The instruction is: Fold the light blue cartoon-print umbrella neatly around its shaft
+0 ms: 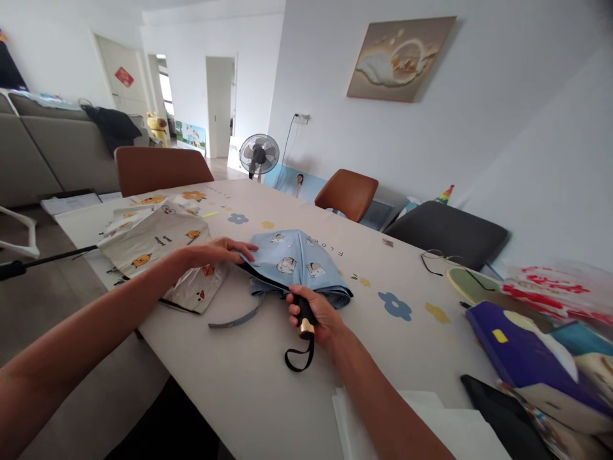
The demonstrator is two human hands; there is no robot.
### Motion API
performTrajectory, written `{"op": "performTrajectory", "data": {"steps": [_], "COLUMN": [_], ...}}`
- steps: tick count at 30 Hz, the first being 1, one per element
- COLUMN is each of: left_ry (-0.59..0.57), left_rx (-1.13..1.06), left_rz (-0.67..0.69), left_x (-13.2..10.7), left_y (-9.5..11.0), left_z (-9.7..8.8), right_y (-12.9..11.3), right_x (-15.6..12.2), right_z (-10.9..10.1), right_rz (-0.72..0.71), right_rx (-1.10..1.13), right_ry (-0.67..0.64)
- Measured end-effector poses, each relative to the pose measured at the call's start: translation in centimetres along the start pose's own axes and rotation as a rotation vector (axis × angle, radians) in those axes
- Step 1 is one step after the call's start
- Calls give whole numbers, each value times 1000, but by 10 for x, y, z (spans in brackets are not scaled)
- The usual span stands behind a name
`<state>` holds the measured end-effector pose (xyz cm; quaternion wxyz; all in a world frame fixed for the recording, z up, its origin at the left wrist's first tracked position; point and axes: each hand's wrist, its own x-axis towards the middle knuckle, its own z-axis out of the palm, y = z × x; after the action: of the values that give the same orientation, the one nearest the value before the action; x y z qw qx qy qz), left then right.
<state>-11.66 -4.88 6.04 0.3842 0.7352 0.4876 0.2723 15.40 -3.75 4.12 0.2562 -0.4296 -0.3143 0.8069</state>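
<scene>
A light blue umbrella [299, 252] with cat drawings lies partly folded on the table, its canopy bunched and its black underside showing along the near left edge. My right hand [318, 314] is wrapped round its black handle, which has a gold band and a black wrist loop [299, 368]. At the left edge of the canopy, my left hand [223, 250] has the fabric between its fingers; the thumb is hidden. A blue closing strap [234, 324] trails from the umbrella over the tabletop. Beneath my left forearm lies a second umbrella [163, 236], cream with yellow-orange cartoon figures, loosely spread.
The white table [268, 396] bears flower prints. Glasses [438, 257], a purple pouch [512, 348], a dark tablet-like object [502, 409] and white paper [445, 425] lie on the right. Brown chairs [160, 171] and a dark chair [447, 231] stand around; a fan [259, 153] is behind.
</scene>
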Motion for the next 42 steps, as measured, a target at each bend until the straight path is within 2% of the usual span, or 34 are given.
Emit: {"op": "performTrajectory", "data": {"steps": [2,3,6,8,11,13,17,21,24,26,28,30,33,35,39,42], "left_ry": [-65,-43,126,193,232,233,156,87,138,171,121,-31,-293,-388,-444,-402], "left_rx": [117,159,215,230,283,362,508,538,604,642,660,687,825,938,1045,1079], "left_rz": [-47,-69,-78,-12,170,239,132,89,125,230,373,462,439,387,300,338], "left_x": [-4,-4,9,27,60,80,103,103,105,114,128,146,173,187,206,213], "left_y": [7,12,30,44,57,56,34,19,33,51,70,85,99,103,104,102], "left_z": [-4,-4,3,16,44,65,95,98,90,89,94,105,124,133,141,139], "right_y": [0,-1,-1,-2,-1,0,2,2,3,3,3,3,3,2,1,1], "right_x": [-1,-2,-3,-4,-4,-3,0,2,2,1,0,-1,-4,-7,-11,-9], "right_z": [1,2,3,3,3,2,0,-1,-1,-2,-2,-3,-3,-2,-1,-1], "right_rz": [5,7,20,39,51,46,64,60,55,36,10,-8,-28,-41,-52,-38], "right_rx": [1,1,2,-6,-25,-30,-39,-21,-10,-4,0,-5,-14,-11,-17,-22], "right_ry": [-8,-12,-17,-22,-29,-28,-42,-61,-62,-70,-82,-89,-91,-92,-100,-100]}}
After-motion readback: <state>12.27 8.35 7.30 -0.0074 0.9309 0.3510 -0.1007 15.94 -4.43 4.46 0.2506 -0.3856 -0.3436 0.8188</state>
